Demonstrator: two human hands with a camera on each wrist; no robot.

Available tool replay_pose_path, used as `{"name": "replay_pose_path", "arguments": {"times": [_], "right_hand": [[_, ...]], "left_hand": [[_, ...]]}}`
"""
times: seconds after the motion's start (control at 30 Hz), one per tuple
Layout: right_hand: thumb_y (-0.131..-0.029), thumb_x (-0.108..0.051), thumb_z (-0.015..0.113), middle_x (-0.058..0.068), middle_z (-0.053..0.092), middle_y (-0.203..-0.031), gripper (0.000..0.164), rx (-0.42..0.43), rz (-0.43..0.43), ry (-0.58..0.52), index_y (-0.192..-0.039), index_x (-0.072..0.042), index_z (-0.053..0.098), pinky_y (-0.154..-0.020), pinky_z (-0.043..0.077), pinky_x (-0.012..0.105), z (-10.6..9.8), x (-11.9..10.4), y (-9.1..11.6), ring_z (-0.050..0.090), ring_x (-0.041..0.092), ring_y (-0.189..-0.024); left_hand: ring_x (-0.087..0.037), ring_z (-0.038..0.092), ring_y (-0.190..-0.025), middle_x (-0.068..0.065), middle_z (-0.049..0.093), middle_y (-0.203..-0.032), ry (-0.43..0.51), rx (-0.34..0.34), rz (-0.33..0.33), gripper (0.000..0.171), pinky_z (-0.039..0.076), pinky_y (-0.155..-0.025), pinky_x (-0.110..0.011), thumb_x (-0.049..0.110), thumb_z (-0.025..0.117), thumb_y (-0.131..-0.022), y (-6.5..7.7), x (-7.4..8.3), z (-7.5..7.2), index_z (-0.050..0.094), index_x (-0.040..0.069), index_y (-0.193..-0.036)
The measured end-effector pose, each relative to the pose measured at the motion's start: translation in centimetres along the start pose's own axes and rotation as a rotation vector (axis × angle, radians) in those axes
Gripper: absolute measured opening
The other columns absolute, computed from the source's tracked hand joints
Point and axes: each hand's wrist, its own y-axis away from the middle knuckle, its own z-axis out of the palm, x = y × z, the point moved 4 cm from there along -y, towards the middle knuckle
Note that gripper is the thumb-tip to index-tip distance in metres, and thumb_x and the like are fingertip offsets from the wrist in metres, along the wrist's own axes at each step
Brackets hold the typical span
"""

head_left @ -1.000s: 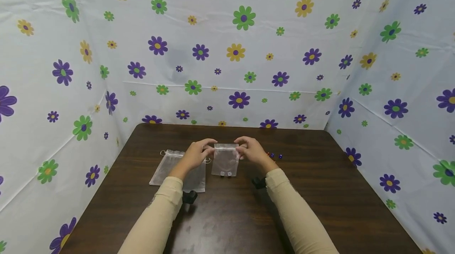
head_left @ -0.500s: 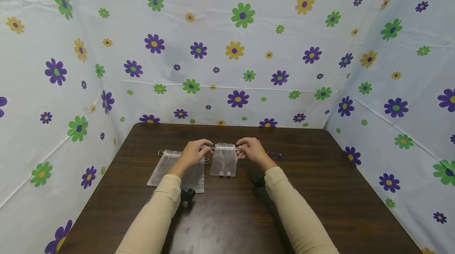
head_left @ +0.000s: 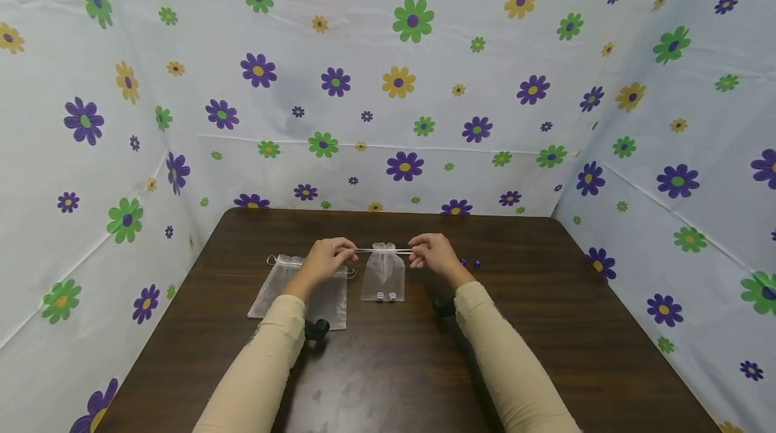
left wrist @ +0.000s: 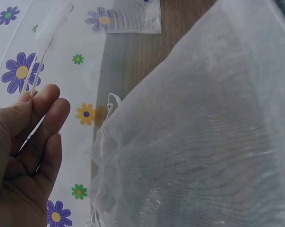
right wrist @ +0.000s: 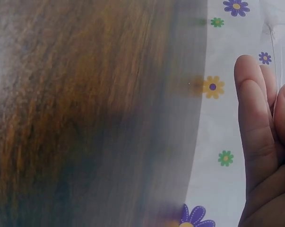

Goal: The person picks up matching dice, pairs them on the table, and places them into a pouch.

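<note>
A small sheer drawstring bag [head_left: 383,277] hangs upright between the hands, its neck bunched together. Two white-looking dice [head_left: 380,296] show through at its bottom. The left hand [head_left: 327,259] pinches the white drawstring [head_left: 364,250] on one side, thumb against fingertips, as the left wrist view also shows. On the other side the right hand [head_left: 438,258] pinches the string's opposite end between thumb and fingers. Pulled taut, the string runs nearly level through the bag's neck. In the right wrist view, the right hand's fingers [right wrist: 255,123] face the thumb with the thin cord between.
A larger sheer drawstring bag [head_left: 273,291] lies flat on the brown table [head_left: 388,379], partly under the left forearm. Small blue dice [head_left: 477,264] lie beyond the right wrist. Black wrist cameras [head_left: 316,330] hang below the sleeves. Flowered white cloth [head_left: 339,29] surrounds the table.
The hands have drawn apart, pulling the string out on both sides. The small bag's flat, wide mouth has gathered into a narrow neck. The larger bag stays put.
</note>
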Motion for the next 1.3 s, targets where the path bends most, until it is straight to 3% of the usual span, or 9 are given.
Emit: {"name": "replay_pose_path", "arguments": {"times": [0.23,0.53,0.63,0.77,0.9,1.17,1.3], "right_hand": [[-0.101,0.003,0.056,0.028,0.071,-0.088,0.021,-0.012,-0.009,0.001,-0.117,0.016,0.064,-0.065,0.06,0.036,0.1,0.2,-0.3,0.072,0.022,-0.065],[-0.1,0.001,0.06,0.021,0.072,-0.098,0.017,-0.013,-0.04,0.053,-0.112,0.009,0.068,-0.075,0.06,0.034,0.5,-0.1,-0.6,0.072,0.042,-0.09],[-0.102,-0.002,0.059,0.02,0.072,-0.104,0.019,-0.011,-0.044,0.121,-0.115,0.008,0.069,-0.081,0.059,0.037,0.5,-0.1,-0.6,0.071,0.039,-0.096],[-0.103,-0.008,0.06,0.017,0.072,-0.113,0.021,0.001,-0.056,0.301,-0.119,0.002,0.07,-0.091,0.055,0.044,0.6,0.2,-0.6,0.068,0.033,-0.104],[-0.104,-0.013,0.06,0.015,0.069,-0.123,0.024,-0.004,-0.073,0.43,-0.121,-0.002,0.071,-0.1,0.049,0.049,1.2,0.3,-0.6,0.062,0.033,-0.114],[-0.103,-0.011,0.059,0.018,0.067,-0.128,0.026,0.003,-0.114,0.474,-0.124,0.001,0.068,-0.107,0.043,0.052,2.6,-0.5,-0.5,0.058,0.037,-0.125],[-0.103,-0.009,0.06,0.018,0.067,-0.127,0.024,0.008,-0.169,0.473,-0.123,0.002,0.068,-0.106,0.044,0.051,3.6,-1.6,-0.4,0.058,0.036,-0.125]], "left_hand": [[-0.024,0.075,-0.085,-0.005,0.077,-0.092,0.026,0.002,-0.018,0.017,0.058,-0.079,-0.041,0.011,0.062,-0.102,-0.4,-0.5,0.1,0.072,-0.001,-0.109],[-0.02,0.072,-0.083,-0.007,0.076,-0.095,-0.032,0.008,-0.061,0.02,0.056,-0.077,-0.041,0.014,0.061,-0.103,-0.8,-1.4,0.0,0.071,0.001,-0.114],[-0.025,0.07,-0.091,-0.011,0.075,-0.102,-0.076,0.029,-0.061,0.02,0.055,-0.081,-0.045,0.014,0.061,-0.103,-0.7,-1.6,-0.3,0.071,0.002,-0.116],[-0.032,0.065,-0.106,-0.014,0.071,-0.118,-0.118,0.034,-0.075,0.024,0.05,-0.091,-0.051,0.014,0.06,-0.103,-0.3,-2.2,-0.6,0.068,0.003,-0.123],[-0.034,0.063,-0.111,-0.015,0.068,-0.125,-0.134,0.03,-0.105,0.026,0.049,-0.095,-0.052,0.013,0.058,-0.104,0.1,-2.9,-1.1,0.065,0.003,-0.127],[-0.031,0.061,-0.102,-0.015,0.066,-0.12,-0.184,0.042,-0.118,0.024,0.049,-0.089,-0.05,0.012,0.058,-0.104,1.1,-3.3,-2.3,0.067,0.003,-0.125],[-0.03,0.06,-0.096,-0.015,0.066,-0.114,-0.207,0.086,-0.135,0.022,0.049,-0.086,-0.05,0.011,0.06,-0.103,1.6,-3.3,-3.0,0.068,0.003,-0.121]]}}
